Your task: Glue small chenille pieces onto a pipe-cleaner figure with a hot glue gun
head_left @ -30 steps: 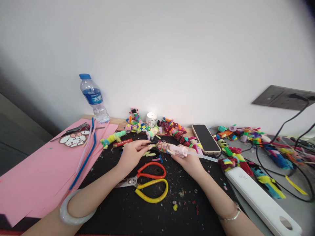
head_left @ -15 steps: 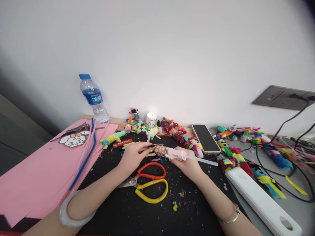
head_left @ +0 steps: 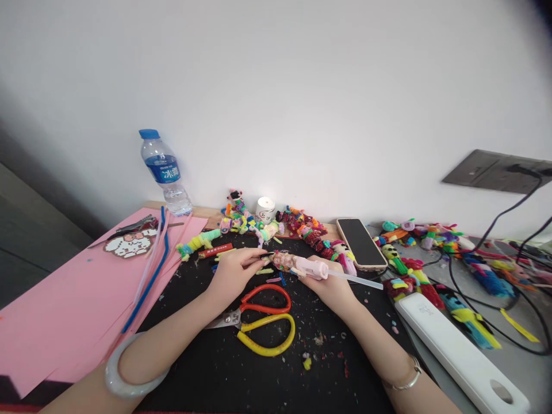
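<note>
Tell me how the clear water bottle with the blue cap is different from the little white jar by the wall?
The clear plastic water bottle with the blue cap is tall, see-through and leaning; the little white jar is short, solid white and upright. The bottle stands at the edge of the pink paper sheets; the jar sits among colourful pipe-cleaner figures. Both are round, labelled, near the wall, and untouched by either hand.

Work table point(head_left: 431, 397) against a white wall, its middle covered by a black mat point(head_left: 259, 379) flecked with coloured scraps. On the mat lie scissors point(head_left: 259, 319) (one orange and one yellow handle); pink paper sheets point(head_left: 56, 322) overlap its left edge, carrying blue and pale sticks point(head_left: 149, 279). Along the back stand a water bottle point(head_left: 164, 172), a small white jar point(head_left: 264, 208), pipe-cleaner figures point(head_left: 302, 227) and a phone point(head_left: 360, 244); a white power strip point(head_left: 457, 351) lies at right.
</note>
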